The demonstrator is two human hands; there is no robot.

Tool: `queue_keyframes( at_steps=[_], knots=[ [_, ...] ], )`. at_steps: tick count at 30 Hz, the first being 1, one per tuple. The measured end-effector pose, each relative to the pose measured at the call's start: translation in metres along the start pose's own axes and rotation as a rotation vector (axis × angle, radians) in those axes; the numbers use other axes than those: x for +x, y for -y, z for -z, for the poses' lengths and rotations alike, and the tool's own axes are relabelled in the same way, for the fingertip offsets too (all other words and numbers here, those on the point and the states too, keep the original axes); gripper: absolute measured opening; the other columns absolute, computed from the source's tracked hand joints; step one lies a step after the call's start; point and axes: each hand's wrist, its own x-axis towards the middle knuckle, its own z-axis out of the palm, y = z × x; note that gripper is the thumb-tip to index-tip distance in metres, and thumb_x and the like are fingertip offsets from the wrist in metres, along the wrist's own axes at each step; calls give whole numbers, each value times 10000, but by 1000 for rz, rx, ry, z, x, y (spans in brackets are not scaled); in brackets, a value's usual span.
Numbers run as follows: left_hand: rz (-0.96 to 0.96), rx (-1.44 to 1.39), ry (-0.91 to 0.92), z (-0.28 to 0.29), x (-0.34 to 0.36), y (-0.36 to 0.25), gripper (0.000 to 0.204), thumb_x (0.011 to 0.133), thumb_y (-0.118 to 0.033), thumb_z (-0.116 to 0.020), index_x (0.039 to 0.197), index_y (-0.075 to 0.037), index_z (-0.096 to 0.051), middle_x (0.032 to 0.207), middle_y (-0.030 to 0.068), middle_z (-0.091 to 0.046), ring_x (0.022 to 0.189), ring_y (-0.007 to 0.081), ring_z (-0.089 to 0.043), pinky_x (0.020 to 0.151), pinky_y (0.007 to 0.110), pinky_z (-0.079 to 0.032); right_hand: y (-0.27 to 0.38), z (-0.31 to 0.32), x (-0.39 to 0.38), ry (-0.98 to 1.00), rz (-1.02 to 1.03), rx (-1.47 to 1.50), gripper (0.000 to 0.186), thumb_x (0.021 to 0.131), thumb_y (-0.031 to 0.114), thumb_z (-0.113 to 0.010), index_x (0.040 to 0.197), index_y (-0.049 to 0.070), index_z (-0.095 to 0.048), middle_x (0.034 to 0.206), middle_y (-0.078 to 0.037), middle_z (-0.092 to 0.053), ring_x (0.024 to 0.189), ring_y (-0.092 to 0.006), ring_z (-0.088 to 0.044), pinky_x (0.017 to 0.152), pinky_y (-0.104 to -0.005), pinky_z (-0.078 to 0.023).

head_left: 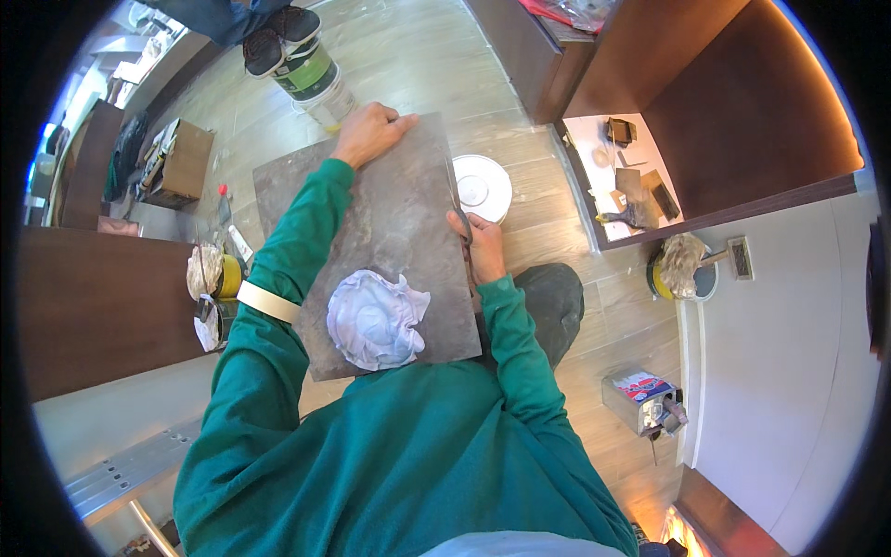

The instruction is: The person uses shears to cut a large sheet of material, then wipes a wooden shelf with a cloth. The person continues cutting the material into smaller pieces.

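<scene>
Two bare hands on the go here, both in green sleeves. The big piece is a flat grey-brown sheet (399, 223) lying right in front of the person, its near edge up against the green top (445, 455).

Left hand (373, 133) is way out at the far edge of the sheet, fingers curled in. Can't tell if that grip is actually pinching the edge or just pressing on it. There's a cream-coloured ring (269, 302), looks like a tape roll, around the left forearm.

Right hand (483, 246) is at the sheet's right edge, grip closed around a slim dark tool (467, 227). Most of it is tucked behind the fingers, so can't swear to what kind.

On the near part of the sheet there's a crumpled whitish-lavender cloth or paper wad (376, 320). A round white lid (483, 188) sits on the wood-look floor (427, 60) just right of the sheet, near the right hand. Past the left hand there's a bucket with a green band (306, 74). Off to the right you've got a rectangular metal tin (640, 399) on the floor.
</scene>
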Motion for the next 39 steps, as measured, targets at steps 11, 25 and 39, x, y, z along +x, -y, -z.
queue_keyframes(
  at_steps=[11, 25, 39],
  knots=[
    [30, 2, -5, 20, -8, -13, 493, 854, -482, -614, 796, -7, -729, 737, 254, -650, 759, 419, -646, 735, 479, -504, 3, -7, 2, -25, 39, -7, 408, 786, 432, -802, 703, 64, -650, 546, 82, -441, 451, -26, -352, 433, -225, -220],
    [-102, 78, -129, 64, -27, -73, 529, 852, -519, -608, 711, -18, -704, 658, 236, -613, 702, 427, -628, 647, 480, -495, 46, -1, -43, 74, 214, 84, 370, 815, 383, -786, 790, 45, -640, 588, 80, -452, 490, -14, -356, 451, -202, -223],
    [-157, 121, -186, 63, -26, -77, 545, 860, -510, -623, 659, -7, -682, 572, 210, -565, 609, 388, -602, 595, 454, -475, 36, -2, -41, 77, 275, 179, 265, 854, 278, -772, 781, 69, -625, 625, 114, -415, 526, 0, -303, 482, -215, -183]
  ],
)
